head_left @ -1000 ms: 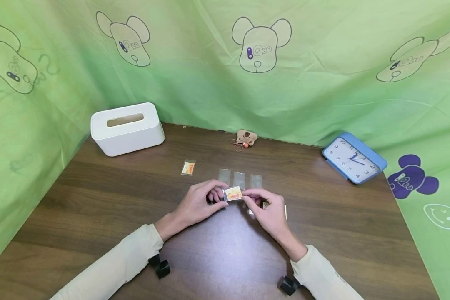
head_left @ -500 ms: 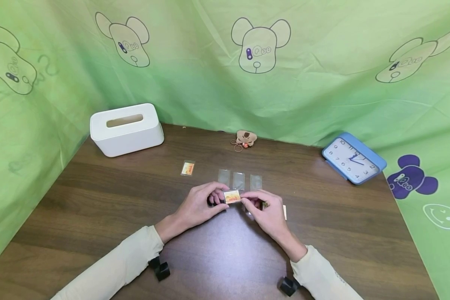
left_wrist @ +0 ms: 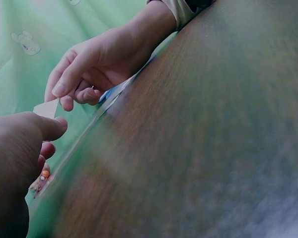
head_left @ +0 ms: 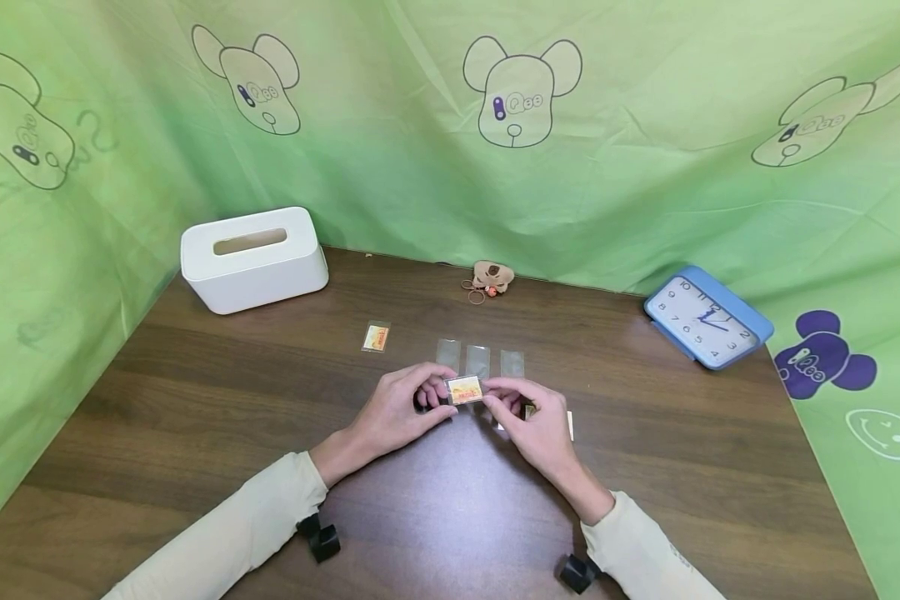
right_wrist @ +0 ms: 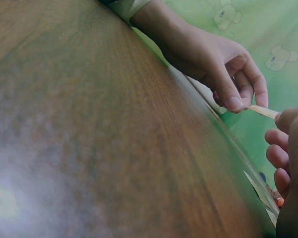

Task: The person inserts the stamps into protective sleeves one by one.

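Between both hands is a small card [head_left: 465, 390] with a yellow and orange print, a clear sleeve around its edge. My left hand [head_left: 401, 404] pinches its left end between thumb and fingers. At the other end, my right hand [head_left: 536, 417] pinches the right edge with thumb and forefinger. The left wrist view shows the pale underside of the card [left_wrist: 46, 109]; the right wrist view shows it nearly edge-on. Pale cards [head_left: 570, 425] lie on the table, mostly hidden behind the right hand. Just beyond the hands lie three clear sleeves [head_left: 477, 361] in a row.
Farther left lies a sleeved card [head_left: 376, 336] with a similar print. A white tissue box [head_left: 255, 260] stands at the back left, a brown animal-face charm [head_left: 492, 277] at the back middle, and a blue clock [head_left: 708, 317] at the back right. Green cloth [head_left: 390, 167] hangs behind the table.
The card dipped slightly toward me half a second ago and is now tilted back up a little, still between both hands. The hands have barely shifted; everything on the table stays in place.
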A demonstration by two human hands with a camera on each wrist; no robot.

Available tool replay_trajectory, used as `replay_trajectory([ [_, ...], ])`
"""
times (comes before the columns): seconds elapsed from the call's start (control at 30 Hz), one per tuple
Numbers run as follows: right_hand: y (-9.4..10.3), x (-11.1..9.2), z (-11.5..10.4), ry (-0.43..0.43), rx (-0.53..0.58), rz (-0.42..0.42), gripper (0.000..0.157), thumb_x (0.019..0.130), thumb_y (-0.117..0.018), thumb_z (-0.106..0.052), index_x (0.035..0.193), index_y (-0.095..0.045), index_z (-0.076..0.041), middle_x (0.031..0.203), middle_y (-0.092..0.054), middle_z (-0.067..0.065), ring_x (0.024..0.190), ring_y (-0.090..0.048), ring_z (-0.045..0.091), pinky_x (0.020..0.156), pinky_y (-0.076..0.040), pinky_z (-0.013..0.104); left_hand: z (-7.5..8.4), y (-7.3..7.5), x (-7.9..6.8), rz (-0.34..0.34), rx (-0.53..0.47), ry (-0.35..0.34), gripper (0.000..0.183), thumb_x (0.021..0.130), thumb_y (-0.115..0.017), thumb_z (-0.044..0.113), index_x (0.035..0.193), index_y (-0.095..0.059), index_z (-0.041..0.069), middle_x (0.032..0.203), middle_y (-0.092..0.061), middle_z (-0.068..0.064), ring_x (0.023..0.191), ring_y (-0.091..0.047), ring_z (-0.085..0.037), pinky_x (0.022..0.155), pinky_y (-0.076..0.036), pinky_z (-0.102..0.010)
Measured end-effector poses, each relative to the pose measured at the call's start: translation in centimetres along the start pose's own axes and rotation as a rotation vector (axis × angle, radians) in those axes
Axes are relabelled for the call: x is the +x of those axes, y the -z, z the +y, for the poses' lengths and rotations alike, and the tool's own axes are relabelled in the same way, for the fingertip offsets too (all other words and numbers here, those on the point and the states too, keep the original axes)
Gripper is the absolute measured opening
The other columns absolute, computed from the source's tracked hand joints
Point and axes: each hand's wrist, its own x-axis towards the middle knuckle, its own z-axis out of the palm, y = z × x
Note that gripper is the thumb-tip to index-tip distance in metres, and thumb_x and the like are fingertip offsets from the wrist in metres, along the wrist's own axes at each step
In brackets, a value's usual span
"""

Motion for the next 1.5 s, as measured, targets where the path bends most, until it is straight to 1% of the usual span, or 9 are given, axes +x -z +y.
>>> replay_trajectory([
  [0.2, 0.00, 0.07, -0.13, 0.010, 0.018, 0.005, 0.020, 0.089, -0.086, 0.010, 0.107, -0.084, 0.000, 0.085, -0.081, 0.010, 0.069, -0.066, 0.005, 0.063, -0.054, 0.015, -0.04, -0.02, -0.01, -0.005, -0.001, 0.015, 0.045, 0.084, -0.096, 0.000, 0.122, -0.073, 0.002, 0.092, -0.074, -0.002, 0.078, -0.070, -0.011, 0.070, -0.059, -0.024],
  [0.4, 0.05, -0.01, -0.05, 0.018, 0.033, 0.004, 0.018, 0.089, -0.087, 0.010, 0.102, -0.084, -0.002, 0.081, -0.080, 0.009, 0.067, -0.067, 0.005, 0.061, -0.055, 0.016, -0.07, -0.03, -0.01, -0.018, 0.005, 0.036, 0.044, 0.085, -0.096, 0.001, 0.123, -0.074, 0.002, 0.093, -0.074, -0.002, 0.079, -0.070, -0.011, 0.070, -0.059, -0.023],
  [0.63, 0.07, -0.06, 0.07, 0.023, 0.020, -0.008, 0.017, 0.090, -0.085, 0.009, 0.100, -0.085, -0.005, 0.077, -0.077, 0.004, 0.064, -0.064, 0.005, 0.059, -0.052, 0.017, -0.04, -0.01, -0.03, -0.017, 0.010, 0.021, 0.043, 0.085, -0.095, 0.001, 0.122, -0.074, 0.002, 0.093, -0.075, -0.002, 0.079, -0.069, -0.010, 0.071, -0.059, -0.023],
  [0.8, -0.04, -0.11, 0.09, 0.026, 0.039, -0.021, 0.018, 0.091, -0.084, 0.010, 0.102, -0.085, -0.004, 0.078, -0.076, 0.005, 0.063, -0.063, 0.005, 0.058, -0.052, 0.018, -0.08, -0.01, -0.07, -0.020, 0.006, 0.016, 0.043, 0.085, -0.095, 0.000, 0.122, -0.074, 0.002, 0.094, -0.074, -0.002, 0.079, -0.069, -0.010, 0.071, -0.059, -0.023],
  [1.0, -0.11, -0.11, -0.02, 0.011, 0.041, -0.022, 0.019, 0.090, -0.084, 0.010, 0.103, -0.084, -0.004, 0.077, -0.076, 0.006, 0.063, -0.062, 0.004, 0.057, -0.051, 0.017, -0.12, 0.01, -0.08, -0.022, 0.001, 0.017, 0.043, 0.085, -0.095, 0.000, 0.123, -0.074, 0.002, 0.093, -0.074, -0.003, 0.079, -0.070, -0.010, 0.071, -0.059, -0.023],
  [1.23, -0.02, -0.07, -0.27, -0.022, 0.073, -0.036, 0.022, 0.089, -0.086, 0.011, 0.107, -0.081, -0.001, 0.087, -0.080, 0.013, 0.066, -0.067, 0.004, 0.059, -0.055, 0.018, 0.10, -0.03, -0.09, -0.011, -0.005, 0.006, 0.045, 0.084, -0.096, -0.001, 0.122, -0.073, 0.002, 0.093, -0.074, -0.003, 0.079, -0.069, -0.009, 0.070, -0.059, -0.023],
  [1.33, 0.01, -0.02, -0.34, -0.017, 0.066, -0.030, 0.021, 0.089, -0.085, 0.011, 0.106, -0.082, 0.000, 0.086, -0.080, 0.013, 0.066, -0.067, 0.004, 0.059, -0.055, 0.018, 0.28, -0.15, -0.08, -0.022, -0.015, 0.000, 0.046, 0.084, -0.096, -0.001, 0.123, -0.072, 0.003, 0.092, -0.074, -0.002, 0.079, -0.069, -0.008, 0.070, -0.059, -0.023],
  [1.5, 0.01, 0.05, -0.27, 0.001, 0.042, -0.011, 0.018, 0.091, -0.085, 0.010, 0.104, -0.084, -0.002, 0.081, -0.078, 0.010, 0.067, -0.065, 0.004, 0.060, -0.054, 0.016, 0.56, -0.33, -0.11, -0.059, -0.022, 0.001, 0.049, 0.084, -0.096, 0.001, 0.125, -0.071, 0.004, 0.094, -0.074, -0.003, 0.080, -0.068, -0.008, 0.071, -0.058, -0.022],
])
